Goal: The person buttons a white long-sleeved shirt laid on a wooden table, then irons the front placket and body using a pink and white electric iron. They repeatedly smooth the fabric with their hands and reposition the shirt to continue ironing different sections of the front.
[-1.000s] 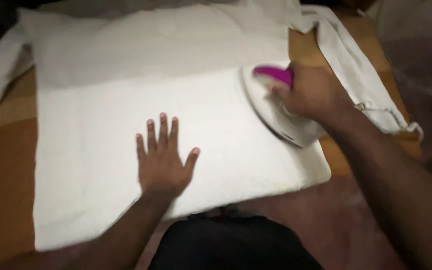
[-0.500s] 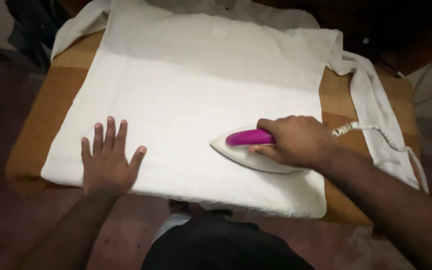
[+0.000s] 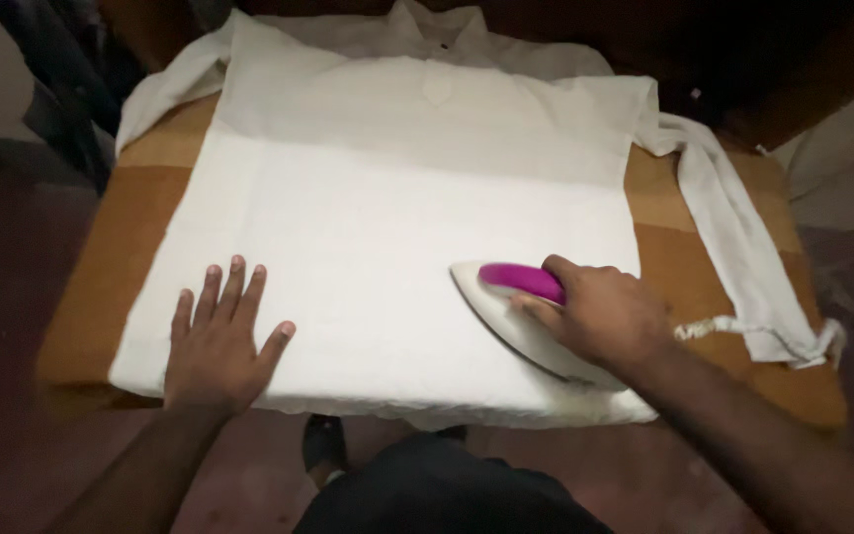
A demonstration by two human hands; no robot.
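A white shirt [image 3: 387, 188] lies folded flat on an orange-brown padded surface [image 3: 116, 247]. My right hand [image 3: 600, 311] grips the magenta handle of a white clothes iron [image 3: 521, 321], which rests sole-down on the shirt's near right part, its tip pointing up and left. My left hand [image 3: 217, 341] lies palm down with fingers spread on the shirt's near left edge.
One sleeve [image 3: 733, 237] trails over the surface's right side. The iron's braided cord [image 3: 719, 326] runs right from my wrist. A dark red floor lies below, and my dark clothing [image 3: 437, 489] fills the bottom centre.
The iron has slid slightly right and toward me, and its tip has turned from pointing left to up-left. My left hand has stayed flat near the shirt's near left edge. The view has shifted.
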